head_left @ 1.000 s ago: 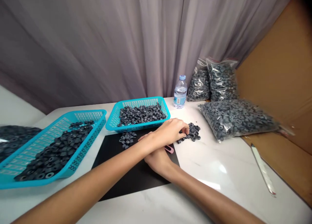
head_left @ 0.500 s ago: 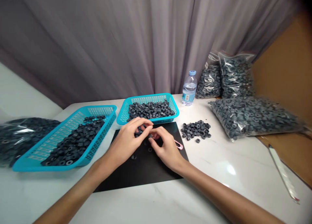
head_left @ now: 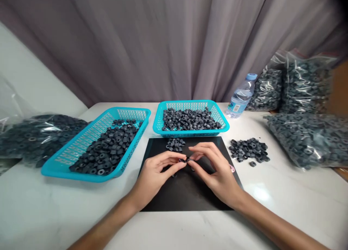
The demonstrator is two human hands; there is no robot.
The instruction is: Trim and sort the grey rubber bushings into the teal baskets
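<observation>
My left hand (head_left: 157, 172) has its thumb and fingers pinched on a small dark ring (head_left: 182, 161), above a black mat (head_left: 187, 195). Facing it, my right hand (head_left: 219, 172) closes its thumb and fingertips at the other side of the same dark piece; fine detail there is too small to make out. On the mat behind the fingers lies a little pile of dark grey rings (head_left: 175, 145). A few loose rings sit under the hands, partly hidden. A pink looped object (head_left: 232, 168) shows beside my right hand, mostly covered.
Two blue baskets, one at left (head_left: 78, 176) and one behind the mat (head_left: 191, 134), hold many rings. A ring heap (head_left: 248, 149) lies on the white table at right. Clear bags of rings (head_left: 310, 139) stand and lie farther right, another bag (head_left: 46, 134) at left. A water bottle (head_left: 241, 98) stands behind.
The view has swung left, shifting everything rightward. My hands have drawn back from the small pile toward the middle of the mat, uncovering it, with a dark ring now visible between the fingertips.
</observation>
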